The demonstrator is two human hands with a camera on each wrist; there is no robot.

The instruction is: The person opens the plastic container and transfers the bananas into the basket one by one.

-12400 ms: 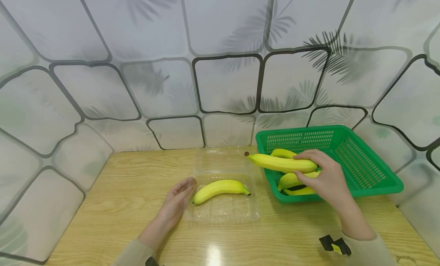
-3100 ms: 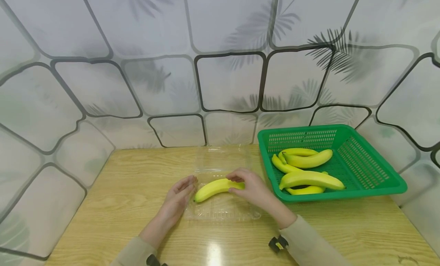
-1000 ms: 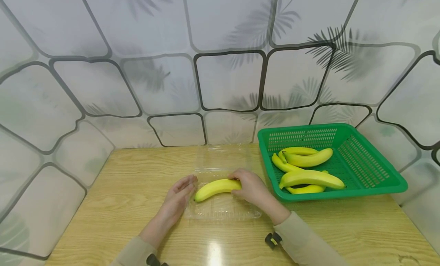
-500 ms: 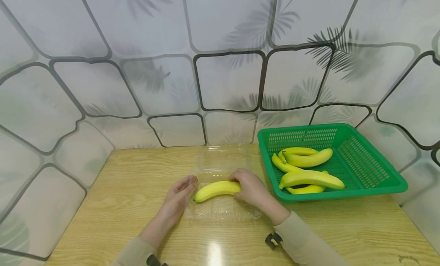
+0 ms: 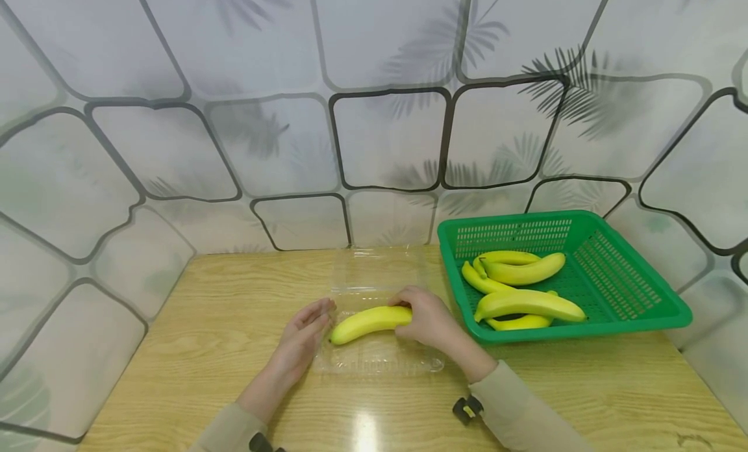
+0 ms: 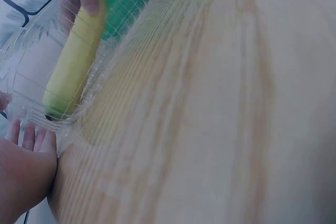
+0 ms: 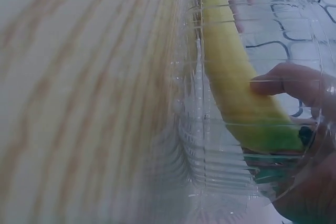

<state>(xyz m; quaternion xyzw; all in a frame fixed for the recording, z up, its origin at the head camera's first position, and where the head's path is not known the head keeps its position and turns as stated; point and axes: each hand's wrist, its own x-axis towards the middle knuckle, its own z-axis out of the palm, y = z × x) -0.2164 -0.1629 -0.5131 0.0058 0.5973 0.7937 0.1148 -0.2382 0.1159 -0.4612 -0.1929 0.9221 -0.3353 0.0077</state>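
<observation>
In the head view, a yellow banana (image 5: pixel 368 325) lies slantwise in a clear plastic clamshell box (image 5: pixel 380 366), whose lid (image 5: pixel 378 270) is folded back toward the wall. My right hand (image 5: pixel 428 319) grips the banana's right end, covering its stem in the head view. The right wrist view shows the thumb pressed against the banana (image 7: pixel 236 72) through the see-through box wall. At the box's left side stands my left hand (image 5: pixel 300 338), fingers extended by the wall. In the left wrist view those fingers (image 6: pixel 39 137) are near the banana's tip (image 6: pixel 58 106).
A green plastic basket (image 5: pixel 613 276) stands right of the box, with several bananas (image 5: pixel 528 304) piled in its left part. Both sit on a wood-grain table (image 5: pixel 234 296) against a patterned wall (image 5: pixel 386 140) at the back.
Earlier my right hand held another banana above the basket; now it holds the one in the box, and more bananas show in the basket. Within the last second, only slight shifts of the banana appear.
</observation>
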